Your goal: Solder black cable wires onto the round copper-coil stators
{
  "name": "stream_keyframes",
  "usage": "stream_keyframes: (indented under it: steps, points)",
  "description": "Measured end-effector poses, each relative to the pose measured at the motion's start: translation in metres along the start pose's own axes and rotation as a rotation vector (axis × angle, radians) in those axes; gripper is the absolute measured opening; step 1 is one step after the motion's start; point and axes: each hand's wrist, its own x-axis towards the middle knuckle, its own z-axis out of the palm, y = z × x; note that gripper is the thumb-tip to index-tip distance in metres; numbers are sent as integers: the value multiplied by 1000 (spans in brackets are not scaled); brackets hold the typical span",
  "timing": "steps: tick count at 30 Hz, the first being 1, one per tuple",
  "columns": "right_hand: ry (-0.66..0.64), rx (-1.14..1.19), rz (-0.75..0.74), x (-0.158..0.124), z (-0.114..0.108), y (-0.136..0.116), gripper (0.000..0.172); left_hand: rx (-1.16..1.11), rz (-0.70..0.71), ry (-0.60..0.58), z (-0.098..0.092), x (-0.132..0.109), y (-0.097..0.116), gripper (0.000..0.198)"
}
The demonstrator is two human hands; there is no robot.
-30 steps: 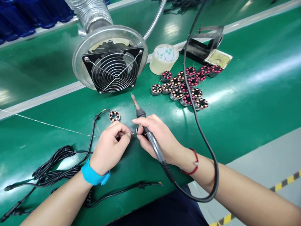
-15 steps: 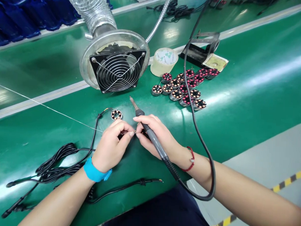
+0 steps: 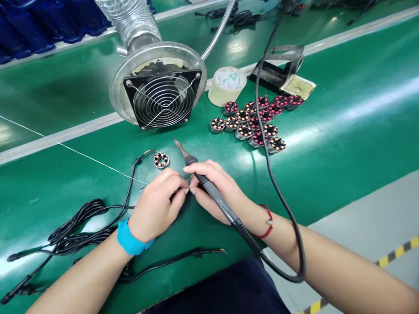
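Head view: pinching silvery wire (image 3: 99,163) in left hand (image 3: 157,203), clasping grey-black soldering iron (image 3: 213,192) in right hand (image 3: 225,187), with one copper-wound ring (image 3: 157,160) cabled, far-right red-and-copper rings (image 3: 257,140) uncabled.

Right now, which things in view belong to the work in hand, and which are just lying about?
Likely in the work:
soldering iron, in the right hand
thin wire, running to the left hand
wired ring, near the left hand
grouped rings
fan

Seemingly lying about:
tape roll, beside the grouped rings
blue parts, at the back
black cables, at the back
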Motion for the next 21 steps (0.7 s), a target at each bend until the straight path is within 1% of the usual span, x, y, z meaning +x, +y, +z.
stream_keyframes:
  steps: [5, 7, 10, 12, 14, 18, 21]
  points:
    - [-143, -44, -55, 0, -13, 4, 42, -89, -167, -7, -1, 3, 3, 16]
    - [-182, -88, -92, -2, -15, 8, 41, -125, -229, -17, -1, 5, 3, 17]
    - [-219, -152, -150, -4, -14, 12, 37, -166, -283, -18, 1, 6, 1, 17]
    - [-216, -177, -161, -3, -12, 13, 34, -187, -302, -22, 1, 6, 0, 16]
    - [-183, -150, -131, -2, -10, 11, 31, -202, -314, -27, 1, 6, 0, 16]
    - [-53, -40, 2, 1, -5, 9, 34, -223, -341, -37, 1, 7, -2, 15]
    - [-36, -2, 81, 0, -8, 7, 39, -227, -357, -46, 2, 7, -3, 14]
